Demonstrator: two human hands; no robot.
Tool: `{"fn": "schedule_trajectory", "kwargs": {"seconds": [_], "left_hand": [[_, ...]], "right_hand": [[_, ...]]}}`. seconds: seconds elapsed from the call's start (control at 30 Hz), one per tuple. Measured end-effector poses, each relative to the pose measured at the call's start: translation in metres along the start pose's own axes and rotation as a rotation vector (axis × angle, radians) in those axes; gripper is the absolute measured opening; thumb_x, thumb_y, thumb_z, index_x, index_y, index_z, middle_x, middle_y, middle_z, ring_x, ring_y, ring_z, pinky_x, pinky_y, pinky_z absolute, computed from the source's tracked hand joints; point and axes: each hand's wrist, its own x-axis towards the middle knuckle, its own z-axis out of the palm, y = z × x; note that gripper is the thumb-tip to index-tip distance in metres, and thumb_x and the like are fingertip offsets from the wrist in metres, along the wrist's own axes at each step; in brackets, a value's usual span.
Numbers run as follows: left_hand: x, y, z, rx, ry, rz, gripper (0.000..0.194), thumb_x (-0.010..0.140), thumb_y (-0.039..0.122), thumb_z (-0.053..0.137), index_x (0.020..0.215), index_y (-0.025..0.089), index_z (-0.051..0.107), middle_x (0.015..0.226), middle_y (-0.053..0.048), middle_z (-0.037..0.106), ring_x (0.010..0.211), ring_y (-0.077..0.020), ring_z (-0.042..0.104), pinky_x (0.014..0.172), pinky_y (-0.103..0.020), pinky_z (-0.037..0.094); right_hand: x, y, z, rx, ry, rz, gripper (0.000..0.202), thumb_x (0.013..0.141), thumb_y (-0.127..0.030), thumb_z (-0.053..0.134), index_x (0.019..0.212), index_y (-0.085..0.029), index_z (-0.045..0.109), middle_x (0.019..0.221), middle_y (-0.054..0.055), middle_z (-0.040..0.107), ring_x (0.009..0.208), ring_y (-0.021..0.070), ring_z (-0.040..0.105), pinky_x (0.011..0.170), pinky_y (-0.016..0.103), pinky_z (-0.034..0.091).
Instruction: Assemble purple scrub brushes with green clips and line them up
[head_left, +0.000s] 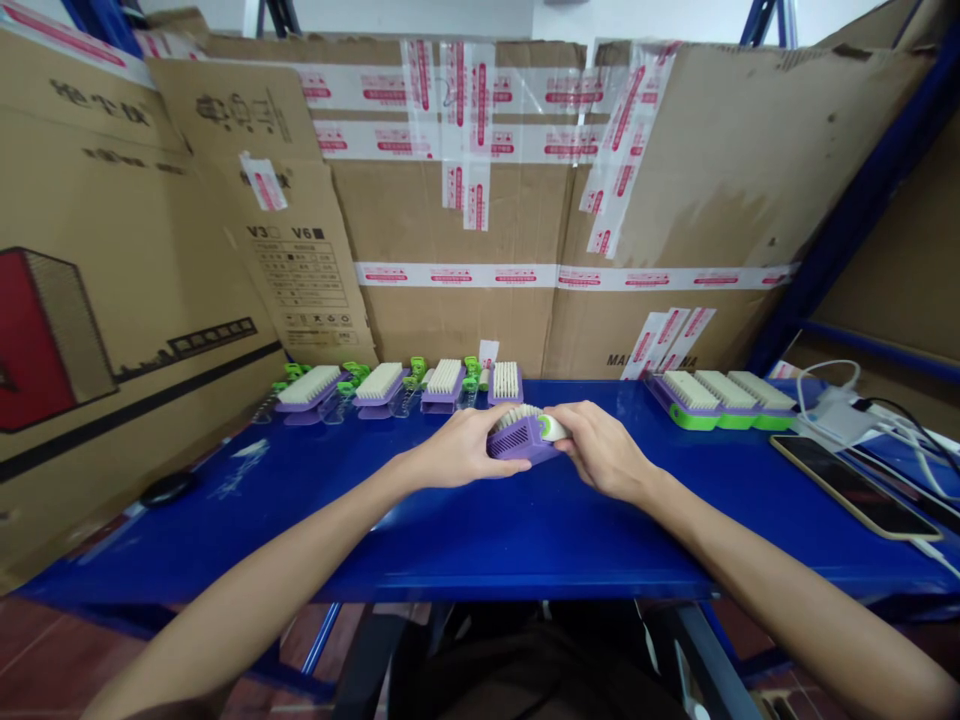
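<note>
Above the middle of the blue table [525, 540], my left hand [466, 447] is wrapped round the left end of a purple brush body [517, 440] with white bristles on top. My right hand [604, 450] pinches a white and green part [553, 428] at the body's right end. That part touches the purple body; how it is joined cannot be made out. Just behind my hands, a purple piece with white bristles [505, 382] stands on the table.
Purple bristle pieces [379, 383] and green clips [352, 376] line the back left. Three green-based brushes [720, 395] sit back right, near a phone [855, 485] and white cables. A black disc [167, 488] lies left. Cardboard walls [450, 330] rise behind.
</note>
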Motion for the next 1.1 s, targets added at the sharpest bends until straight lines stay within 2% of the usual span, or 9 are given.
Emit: {"fn": "schedule_trajectory", "kwargs": {"seconds": [0.27,0.33,0.53,0.77,0.97,1.1], "left_hand": [[0.0017,-0.0020,-0.0002,0.039,0.005,0.013,0.076,0.093,0.062,0.087,0.157,0.026,0.066,0.113,-0.004,0.082,0.090,-0.0239,0.075,0.091,-0.038,0.059],[0.0018,-0.0023,-0.0004,0.038,0.002,0.024,0.077,0.094,0.061,0.086,0.159,0.027,0.065,0.118,-0.004,0.083,0.092,-0.0243,0.076,0.094,-0.039,0.060],[0.0026,-0.0030,-0.0006,0.002,0.001,0.060,0.083,0.095,0.060,0.086,0.167,0.031,0.058,0.155,-0.008,0.074,0.125,-0.0322,0.078,0.116,-0.047,0.059],[0.0035,-0.0040,0.0025,-0.052,-0.005,0.113,0.086,0.096,0.055,0.088,0.170,0.032,0.052,0.171,-0.010,0.062,0.148,-0.0367,0.068,0.129,-0.054,0.051],[0.0037,-0.0046,0.0026,-0.095,0.010,0.097,0.085,0.088,0.054,0.095,0.161,0.026,0.058,0.158,-0.013,0.071,0.138,-0.0374,0.073,0.125,-0.054,0.055],[0.0033,-0.0036,0.0002,-0.111,-0.003,0.080,0.090,0.085,0.053,0.097,0.161,0.026,0.056,0.159,-0.013,0.069,0.141,-0.0371,0.071,0.126,-0.053,0.053]], "right_hand": [[-0.0003,0.0007,-0.0003,-0.008,0.002,-0.007,0.038,0.124,-0.039,0.038,0.153,-0.017,0.049,0.123,0.017,0.079,0.097,0.0297,0.073,0.084,0.045,0.063],[-0.0004,0.0007,-0.0002,-0.012,0.002,-0.012,0.037,0.124,-0.038,0.038,0.152,-0.016,0.050,0.122,0.018,0.079,0.097,0.0298,0.073,0.084,0.044,0.063],[-0.0014,0.0016,-0.0005,-0.006,-0.020,0.004,0.038,0.125,-0.040,0.037,0.154,-0.018,0.049,0.125,0.017,0.078,0.099,0.0296,0.073,0.085,0.045,0.062],[-0.0007,0.0015,-0.0023,-0.031,-0.024,-0.015,0.037,0.124,-0.038,0.039,0.154,-0.018,0.049,0.124,0.017,0.078,0.093,0.0290,0.070,0.082,0.044,0.060],[0.0014,-0.0006,-0.0025,-0.057,0.001,-0.040,0.037,0.125,-0.038,0.036,0.150,-0.016,0.051,0.120,0.017,0.078,0.091,0.0282,0.068,0.082,0.043,0.059],[0.0025,-0.0019,-0.0034,-0.047,-0.002,-0.053,0.039,0.125,-0.038,0.035,0.154,-0.016,0.050,0.121,0.017,0.078,0.093,0.0283,0.070,0.083,0.043,0.059]]}}
